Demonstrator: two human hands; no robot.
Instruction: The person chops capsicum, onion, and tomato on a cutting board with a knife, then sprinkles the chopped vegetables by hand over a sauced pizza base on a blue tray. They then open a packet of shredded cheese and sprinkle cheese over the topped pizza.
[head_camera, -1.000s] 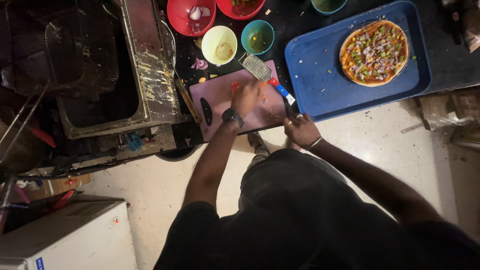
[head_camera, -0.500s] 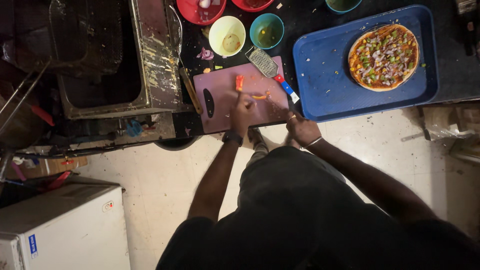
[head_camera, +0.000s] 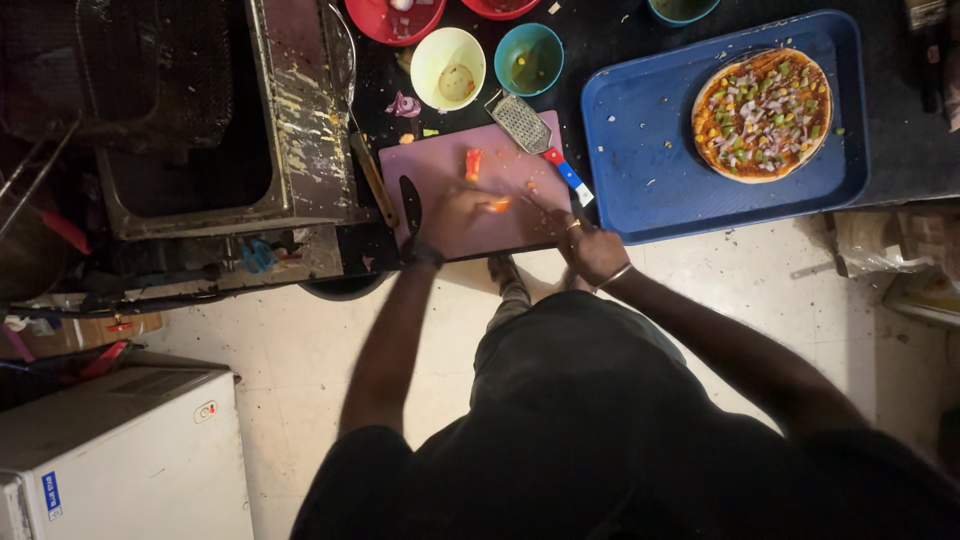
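A pink cutting board (head_camera: 440, 165) lies on the dark counter. My left hand (head_camera: 452, 215) presses down on a small orange vegetable piece (head_camera: 497, 205) near the middle of the board. At the board's near right corner, my right hand (head_camera: 590, 250) is closed on a knife whose thin blade (head_camera: 540, 205) points toward that piece. A red vegetable piece (head_camera: 473, 163) lies loose further back on the board. A second, black-handled knife (head_camera: 410, 203) rests along the board's left edge.
A metal grater (head_camera: 520, 122) with a red, blue and white handle lies at the board's far right. Behind it stand yellow (head_camera: 448, 68), teal (head_camera: 528, 58) and red (head_camera: 395, 18) bowls. To the right, a blue tray (head_camera: 650, 170) holds a topped pizza (head_camera: 762, 112). A steel fryer basin (head_camera: 190, 150) sits to the left.
My left hand has slid slightly left and nearer on the board, which uncovers the red piece behind it. My right hand stays at the near right corner with the knife.
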